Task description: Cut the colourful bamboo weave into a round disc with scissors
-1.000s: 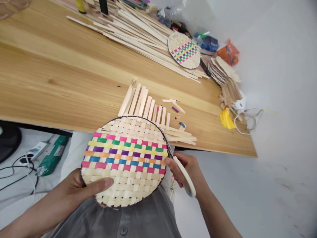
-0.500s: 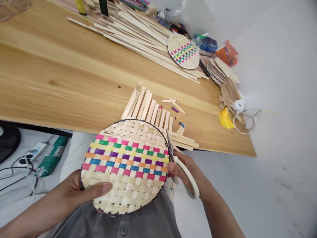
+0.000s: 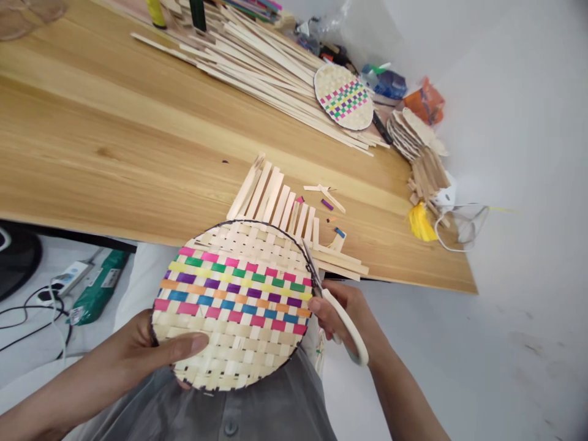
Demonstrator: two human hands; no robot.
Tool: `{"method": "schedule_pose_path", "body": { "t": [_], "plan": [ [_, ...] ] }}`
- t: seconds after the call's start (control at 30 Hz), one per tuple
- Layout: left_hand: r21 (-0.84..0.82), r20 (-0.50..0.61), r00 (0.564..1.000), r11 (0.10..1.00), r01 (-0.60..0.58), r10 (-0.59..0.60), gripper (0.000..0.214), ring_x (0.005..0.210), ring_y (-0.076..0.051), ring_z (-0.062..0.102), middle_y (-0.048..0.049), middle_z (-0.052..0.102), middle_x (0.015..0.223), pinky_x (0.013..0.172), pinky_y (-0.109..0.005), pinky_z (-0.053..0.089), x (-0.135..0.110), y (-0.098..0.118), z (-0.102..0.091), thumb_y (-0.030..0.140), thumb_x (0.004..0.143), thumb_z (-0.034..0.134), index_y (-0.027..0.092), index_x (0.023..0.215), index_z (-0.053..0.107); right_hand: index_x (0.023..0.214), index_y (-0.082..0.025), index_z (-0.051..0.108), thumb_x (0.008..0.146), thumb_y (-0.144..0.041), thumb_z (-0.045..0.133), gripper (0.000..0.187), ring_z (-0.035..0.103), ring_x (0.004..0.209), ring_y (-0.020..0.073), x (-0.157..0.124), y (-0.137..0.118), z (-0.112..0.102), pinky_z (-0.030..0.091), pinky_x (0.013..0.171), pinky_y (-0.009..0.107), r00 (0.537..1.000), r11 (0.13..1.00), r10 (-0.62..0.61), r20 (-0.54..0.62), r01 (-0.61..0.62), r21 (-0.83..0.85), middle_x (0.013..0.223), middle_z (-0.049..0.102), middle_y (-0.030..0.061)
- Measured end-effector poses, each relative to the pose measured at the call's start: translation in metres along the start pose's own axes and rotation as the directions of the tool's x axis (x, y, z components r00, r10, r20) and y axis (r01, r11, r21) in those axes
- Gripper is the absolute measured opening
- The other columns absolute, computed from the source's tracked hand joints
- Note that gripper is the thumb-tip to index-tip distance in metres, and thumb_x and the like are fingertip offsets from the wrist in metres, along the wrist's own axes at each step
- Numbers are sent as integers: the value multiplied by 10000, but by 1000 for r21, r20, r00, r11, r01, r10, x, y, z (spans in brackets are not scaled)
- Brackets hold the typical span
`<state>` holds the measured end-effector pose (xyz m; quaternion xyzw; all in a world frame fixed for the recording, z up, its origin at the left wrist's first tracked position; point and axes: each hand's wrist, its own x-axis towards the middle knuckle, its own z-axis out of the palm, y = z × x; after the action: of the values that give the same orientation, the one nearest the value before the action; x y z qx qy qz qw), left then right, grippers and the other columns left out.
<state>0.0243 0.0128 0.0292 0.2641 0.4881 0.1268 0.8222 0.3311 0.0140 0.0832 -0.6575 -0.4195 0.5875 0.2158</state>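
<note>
A woven bamboo fan panel (image 3: 236, 355) with coloured bands and a dark outline is tilted over my lap. My left hand (image 3: 156, 349) grips its lower left, thumb on top and fingers underneath. Uncut strips (image 3: 271, 193) stick out beyond the outline along the upper and right edge. In my right hand (image 3: 344, 315) are white-handled scissors (image 3: 356, 340), their blades lying along the right edge of the panel, pointing away from me. Part of the blades is hidden by the panel and my fingers.
On the wooden table (image 3: 114, 122) lie small offcuts (image 3: 327, 204) and a pile of long strips (image 3: 275, 79). Further right are a finished round woven panel (image 3: 344, 98), a stack of pale pieces (image 3: 413, 131) and a yellow tassel (image 3: 420, 222). A power strip (image 3: 68, 278) is low at left.
The scissor blades have shifted slightly up and left along the panel's right edge, and the panel has tilted a little. Both hands keep their hold.
</note>
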Motion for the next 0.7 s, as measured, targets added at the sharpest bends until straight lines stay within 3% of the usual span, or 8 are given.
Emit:
{"method": "schedule_pose_path", "body": {
  "t": [0.23, 0.43, 0.6, 0.7],
  "plan": [
    [49, -6, 1000, 999, 4, -4, 292, 763, -237, 729, -5, 814, 888, 778, -348, 617, 3, -3, -2, 464, 729, 801, 317, 981, 810, 608, -202, 492, 745, -584, 720, 466, 377, 395, 72, 0, -3, -3, 260, 358, 211, 997, 988, -57, -61, 48, -148, 507, 425, -57],
    [22, -33, 999, 1000, -7, 7, 431, 924, -278, 746, 9, 820, 969, 877, -381, 592, 2, 3, 1, 455, 702, 824, 338, 1113, 767, 551, -237, 374, 773, -615, 676, 532, 314, 357, 69, 1, 0, 2, 202, 334, 223, 990, 977, -92, -110, 69, -200, 439, 384, -61],
    [30, 2, 1000, 999, -11, 11, 389, 991, -292, 737, 14, 818, 993, 880, -378, 592, 1, 3, 0, 450, 733, 804, 350, 1107, 768, 562, -236, 408, 779, -635, 665, 521, 323, 335, 74, -1, -2, 1, 205, 332, 228, 994, 981, -39, -105, 17, -195, 432, 380, -65],
    [30, 15, 1000, 999, -14, 14, 383, 923, -292, 751, 5, 822, 960, 886, -397, 589, 1, 4, 1, 470, 723, 806, 344, 1084, 781, 632, -219, 483, 740, -651, 696, 494, 374, 373, 83, -1, -4, -3, 289, 358, 223, 998, 987, 55, -41, -61, -147, 488, 425, -64]
  ]
}}
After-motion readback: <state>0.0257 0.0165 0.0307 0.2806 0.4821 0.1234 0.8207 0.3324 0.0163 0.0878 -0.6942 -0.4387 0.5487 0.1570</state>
